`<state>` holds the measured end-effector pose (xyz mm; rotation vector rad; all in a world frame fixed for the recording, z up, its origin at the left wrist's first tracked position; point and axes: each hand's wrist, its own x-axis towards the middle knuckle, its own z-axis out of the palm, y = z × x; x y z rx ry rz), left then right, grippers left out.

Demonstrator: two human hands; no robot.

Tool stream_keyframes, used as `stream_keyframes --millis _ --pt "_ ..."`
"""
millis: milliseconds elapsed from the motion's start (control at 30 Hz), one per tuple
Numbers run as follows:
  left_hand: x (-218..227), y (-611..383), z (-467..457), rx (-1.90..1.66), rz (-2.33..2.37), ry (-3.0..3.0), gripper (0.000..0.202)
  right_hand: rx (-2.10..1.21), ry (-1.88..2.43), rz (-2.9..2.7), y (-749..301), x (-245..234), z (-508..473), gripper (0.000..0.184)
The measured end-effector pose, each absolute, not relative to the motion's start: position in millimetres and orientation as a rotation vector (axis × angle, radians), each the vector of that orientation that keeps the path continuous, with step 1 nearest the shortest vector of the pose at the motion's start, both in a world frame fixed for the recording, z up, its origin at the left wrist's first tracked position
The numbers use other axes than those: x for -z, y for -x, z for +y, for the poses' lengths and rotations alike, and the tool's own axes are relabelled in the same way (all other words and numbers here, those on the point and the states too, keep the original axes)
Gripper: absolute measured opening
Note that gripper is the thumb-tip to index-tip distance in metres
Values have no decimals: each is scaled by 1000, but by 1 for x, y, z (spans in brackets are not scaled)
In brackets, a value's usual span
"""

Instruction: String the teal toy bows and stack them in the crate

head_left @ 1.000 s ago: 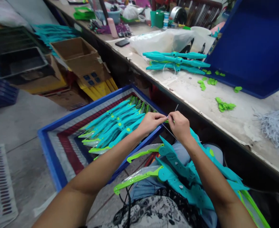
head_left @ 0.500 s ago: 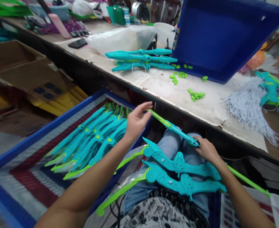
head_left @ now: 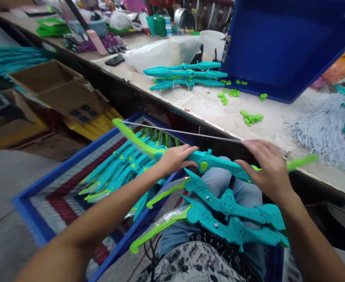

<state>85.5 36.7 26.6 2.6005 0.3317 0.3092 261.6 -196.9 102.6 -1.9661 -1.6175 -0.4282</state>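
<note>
A turquoise toy bow (head_left: 219, 163) with green limb ends lies across the space above my lap, its white string (head_left: 172, 131) stretched along the far side. My left hand (head_left: 178, 158) is closed round the bow left of its middle. At the other end my right hand (head_left: 268, 162), a little blurred, grips the bow, thumb on the near side and fingers over the string. Two more turquoise bows (head_left: 219, 227) rest on my thighs, their green limbs in clear wrap pointing left.
To my left, a blue-rimmed crate (head_left: 28, 213) holds several finished-looking bows (head_left: 125, 156). On the workbench (head_left: 207, 105) lie stacked turquoise bows (head_left: 187, 74), green clips (head_left: 250, 117), a bundle of white strings (head_left: 322, 129) and a tilted blue bin (head_left: 281, 47). Cardboard boxes (head_left: 55, 82) stand at far left.
The bow has turned so its side with the green button shows and its string stands apart. My left hand has gone from the limb tip to the body; the view has swung left.
</note>
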Motion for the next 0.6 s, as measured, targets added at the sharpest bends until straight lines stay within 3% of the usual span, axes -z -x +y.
stream_keyframes --millis 100,267,467,600 --pt "-12 3 81 -356 719 -2413 57 597 1830 -1495 -247 -101 -205 36" --pt "41 119 109 -229 1295 -2156 77 156 1888 -1709 -244 -29 -224 16" --pt "126 148 97 -146 1425 -1974 69 -290 2133 -1813 -228 43 -251 38" --pt "171 129 93 -73 1443 -1927 63 -476 2416 -1692 -211 47 -268 72"
